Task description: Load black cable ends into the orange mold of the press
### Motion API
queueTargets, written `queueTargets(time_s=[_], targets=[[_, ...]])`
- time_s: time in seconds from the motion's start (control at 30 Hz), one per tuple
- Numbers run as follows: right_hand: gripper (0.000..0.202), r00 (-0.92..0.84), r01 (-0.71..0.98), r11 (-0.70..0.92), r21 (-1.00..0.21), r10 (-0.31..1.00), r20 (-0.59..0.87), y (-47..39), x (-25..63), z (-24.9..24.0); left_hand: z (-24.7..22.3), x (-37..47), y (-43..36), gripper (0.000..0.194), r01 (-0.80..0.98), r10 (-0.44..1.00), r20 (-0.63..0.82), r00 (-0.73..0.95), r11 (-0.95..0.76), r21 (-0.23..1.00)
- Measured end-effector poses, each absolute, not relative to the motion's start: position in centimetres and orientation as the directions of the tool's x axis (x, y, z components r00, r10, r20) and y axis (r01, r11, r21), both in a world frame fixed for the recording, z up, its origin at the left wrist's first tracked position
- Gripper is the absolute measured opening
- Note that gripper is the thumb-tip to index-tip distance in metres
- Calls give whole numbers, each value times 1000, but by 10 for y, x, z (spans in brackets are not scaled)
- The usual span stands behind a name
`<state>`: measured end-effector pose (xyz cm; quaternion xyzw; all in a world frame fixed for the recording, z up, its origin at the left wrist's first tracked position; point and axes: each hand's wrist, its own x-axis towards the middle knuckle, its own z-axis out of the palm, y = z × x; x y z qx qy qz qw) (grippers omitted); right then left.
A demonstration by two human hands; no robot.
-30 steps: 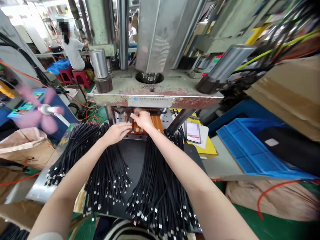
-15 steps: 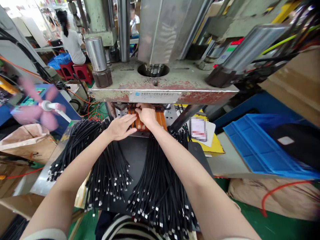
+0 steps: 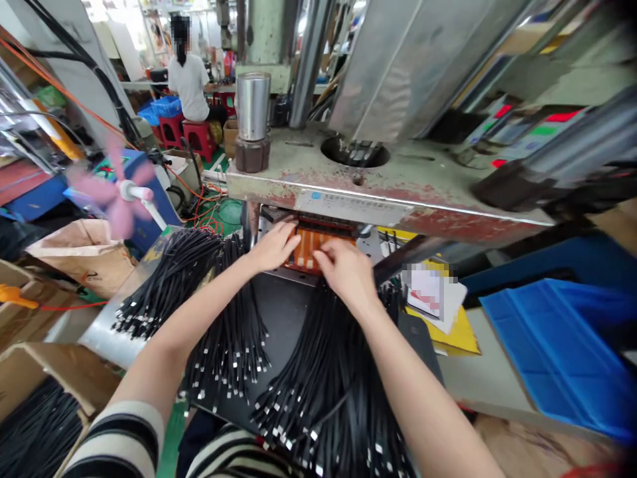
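Looking limp, the cables [image 3: 343,372] seem best pinched near their tips; left hand [image 3: 273,249] spreads at the orange block [image 3: 307,247], right hand [image 3: 350,272] curls, contents unclear.

Mould [image 3: 305,247] in press [image 3: 432,218], cables [image 3: 331,372] before.

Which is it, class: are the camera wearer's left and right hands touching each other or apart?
Apart. The head view shows the orange plate in the gap between the left hand and the right hand.
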<state>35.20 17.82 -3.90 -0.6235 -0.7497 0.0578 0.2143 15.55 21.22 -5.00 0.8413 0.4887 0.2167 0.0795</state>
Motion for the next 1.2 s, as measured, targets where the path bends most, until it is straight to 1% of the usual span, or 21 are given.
queueTargets(time_s=[0.03, 0.07, 0.1, 0.13, 0.17, 0.23, 0.33, 0.4, 0.5, 0.53, 0.6, 0.67, 0.7, 0.77, 0.83, 0.93, 1.0, 1.03, 1.1, 1.17, 1.2], targets=[[19, -37, 946, 104, -307, 975, 218, 165, 367, -43, -56, 144, 192, 41, 797, 846, 338, 413, -515, 316], [24, 55, 973, -19, -230, 987, 153, 152, 381, -47, -61, 131, 174, 37, 837, 857, 343, 384, -480, 263], [30, 110, 984, -101, -144, 992, 54, 138, 394, -52, -65, 119, 159, 34, 896, 889, 322, 324, -398, 197], [35, 135, 988, -139, -61, 989, -58, 126, 403, -57, -68, 107, 150, 33, 947, 925, 292, 244, -292, 134], [39, 125, 992, -127, -2, 978, -168, 117, 409, -61, -70, 97, 146, 33, 980, 954, 258, 156, -183, 84], [39, 49, 999, -47, 13, 945, -324, 105, 412, -67, -74, 84, 150, 35, 998, 984, 178, 17, -26, 51], [31, -8, 998, -15, -61, 933, -359, 102, 404, -72, -79, 80, 170, 21, 986, 995, 80, -54, 41, 160], [32, -7, 995, -29, -99, 939, -343, 105, 399, -73, -79, 80, 177, 13, 968, 995, 73, -69, 49, 245], [36, -8, 992, -32, -124, 953, -304, 107, 397, -75, -75, 76, 176, 14, 947, 995, 87, -45, 15, 320], [35, -8, 991, -33, -133, 955, -298, 108, 397, -76, -73, 74, 172, 15, 924, 995, 101, -27, -14, 381], [27, -1, 985, -48, -163, 957, -290, 107, 400, -77, -64, 74, 164, 14, 789, 988, 153, 36, -122, 602], [25, 32, 979, -86, -184, 960, -278, 106, 402, -77, -53, 78, 155, 16, 524, 967, 226, 114, -252, 814], [26, 58, 978, -108, -178, 962, -267, 104, 401, -76, -46, 82, 150, 18, 395, 955, 253, 153, -294, 871], [30, 71, 982, -109, -154, 970, -234, 102, 396, -76, -31, 94, 143, 25, 258, 935, 269, 231, -326, 910], [35, 49, 987, -77, -142, 981, -190, 102, 388, -76, -17, 110, 137, 27, 208, 919, 268, 289, -334, 919], [27, 53, 984, -78, -161, 987, -151, 105, 382, -80, -1, 133, 131, 29, 155, 900, 269, 343, -337, 929], [17, 92, 961, -123, -246, 987, -132, 106, 388, -84, 5, 146, 129, 29, 118, 889, 271, 368, -334, 935], [16, 113, 933, -142, -331, 988, -105, 105, 394, -85, 8, 152, 128, 29, 101, 885, 272, 379, -332, 938], [19, 160, 818, -128, -561, 987, 8, 98, 404, -84, 11, 163, 129, 27, 80, 876, 269, 401, -326, 942], [22, 184, 637, 4, -771, 970, 157, 88, 407, -75, 13, 176, 131, 24, 79, 862, 252, 440, -317, 945], [23, 180, 545, 97, -833, 957, 229, 82, 404, -67, 15, 182, 133, 22, 86, 851, 243, 466, -317, 944]])
